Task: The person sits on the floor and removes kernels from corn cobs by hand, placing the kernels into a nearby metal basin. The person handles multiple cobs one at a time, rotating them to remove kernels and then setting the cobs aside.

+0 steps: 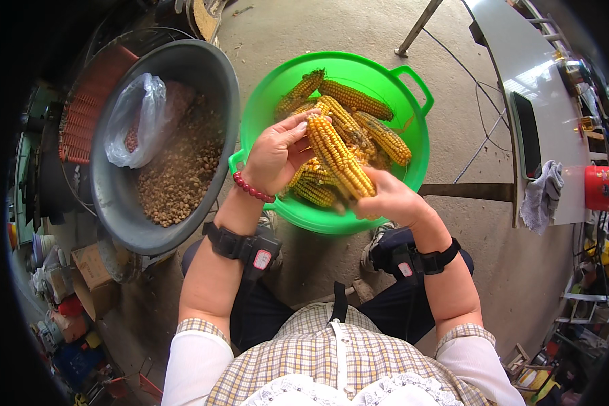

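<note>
Between both hands I hold a dried ear of yellow corn (337, 157), tilted over a green plastic basin (309, 223). My left hand (279, 149) has its fingers and thumb at the ear's far end. Around the near end my right hand (391, 198) is closed. Several more corn ears (355, 99) lie in the basin, some with dark, dusty patches. Loose corn kernels (360, 152) show among them beneath the held ear. The basin stands on the floor in front of my feet, a loop handle (416, 89) at its far right.
At the left, a large grey tub (223, 101) holds small brown pods or nuts (177, 193) and a clear plastic bag (137, 122). A red woven basket (76, 127) sits behind it. On the right, a white table (538, 116) carries a phone or tablet (526, 134) and a grey cloth (542, 198).
</note>
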Motion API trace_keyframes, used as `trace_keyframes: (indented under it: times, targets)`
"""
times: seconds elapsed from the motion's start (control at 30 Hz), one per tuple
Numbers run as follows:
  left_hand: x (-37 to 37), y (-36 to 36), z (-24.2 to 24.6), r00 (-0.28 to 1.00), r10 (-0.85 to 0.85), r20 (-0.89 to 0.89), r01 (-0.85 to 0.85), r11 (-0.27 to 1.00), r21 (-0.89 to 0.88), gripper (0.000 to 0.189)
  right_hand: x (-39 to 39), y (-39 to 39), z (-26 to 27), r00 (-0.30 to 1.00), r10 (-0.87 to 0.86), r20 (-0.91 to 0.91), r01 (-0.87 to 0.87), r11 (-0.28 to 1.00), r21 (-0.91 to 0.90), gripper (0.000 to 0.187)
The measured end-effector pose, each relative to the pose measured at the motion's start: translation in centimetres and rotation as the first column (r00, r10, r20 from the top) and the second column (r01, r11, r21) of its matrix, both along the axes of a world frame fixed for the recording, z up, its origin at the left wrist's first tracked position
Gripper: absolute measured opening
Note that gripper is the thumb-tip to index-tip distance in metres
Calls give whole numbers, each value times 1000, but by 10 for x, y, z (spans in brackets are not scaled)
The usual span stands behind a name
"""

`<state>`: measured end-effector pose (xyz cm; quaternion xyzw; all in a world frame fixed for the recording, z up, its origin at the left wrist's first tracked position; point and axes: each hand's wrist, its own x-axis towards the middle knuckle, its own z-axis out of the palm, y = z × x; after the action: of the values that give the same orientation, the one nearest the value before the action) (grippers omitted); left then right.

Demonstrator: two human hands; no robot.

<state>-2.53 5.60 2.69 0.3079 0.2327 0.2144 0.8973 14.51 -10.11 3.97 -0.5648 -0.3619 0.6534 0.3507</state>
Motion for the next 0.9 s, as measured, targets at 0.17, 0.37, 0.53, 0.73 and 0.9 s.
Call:
trace_keyframes:
  times: [0.17, 0.37, 0.53, 0.73, 0.9]
  targets:
    - [-1, -2, 2, 987, 30, -157, -6, 988, 152, 32, -4, 2, 2, 980, -58, 190, 41, 995, 91, 44]
    - [-2, -7, -1, 964, 40, -264, 48, 946, 320, 32, -3, 4, -3, 826, -90, 556, -26, 980, 197, 41]
    - [-2, -6, -4, 945, 16, -325, 102, 934, 342, 31, -4, 3, -8, 728, -124, 675, -58, 969, 240, 37]
    - [-1, -7, -16, 922, 12, -386, 118, 943, 313, 29, -9, 1, -16, 513, -161, 843, -147, 951, 271, 33]
    - [3, -10, -26, 917, 12, -398, 109, 953, 281, 28, -16, -1, -21, 324, -177, 930, -198, 948, 249, 35]
